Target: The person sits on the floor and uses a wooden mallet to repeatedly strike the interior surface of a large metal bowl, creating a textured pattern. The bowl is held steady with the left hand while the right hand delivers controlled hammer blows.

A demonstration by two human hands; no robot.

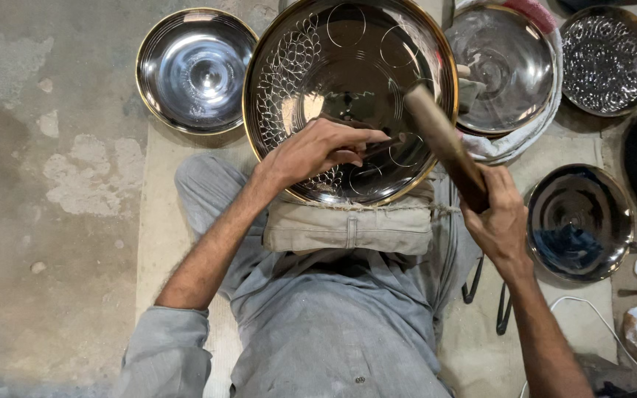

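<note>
Down on the mat, the person sits with a big round steel tray (348, 96) propped against a folded cloth pad (348, 225) on the lap, its gold-rimmed face tilted up toward them. That tilt seems chosen so the shiny surface faces the tools squarely, and the pad looks like it cushions and steadies the lower rim.

The left hand (318, 151) is curled shut around a thin metal punch (385, 144), its tip pressed to the tray's lower right part, beside circles and a scale-like pattern already marked there. The right hand (499, 217) is clenched on the wooden handle of a hammer (444, 140), which slants up over the tray so its head hangs just above the punch. So the tray lies between the hands: left resting on it, right off its right edge.

Around them lie other steel dishes: a plain one (197, 70) at upper left, one (499, 63) in a cloth ring, a dimpled one (610, 63) at upper right, another (580, 221) beside the right wrist.
</note>
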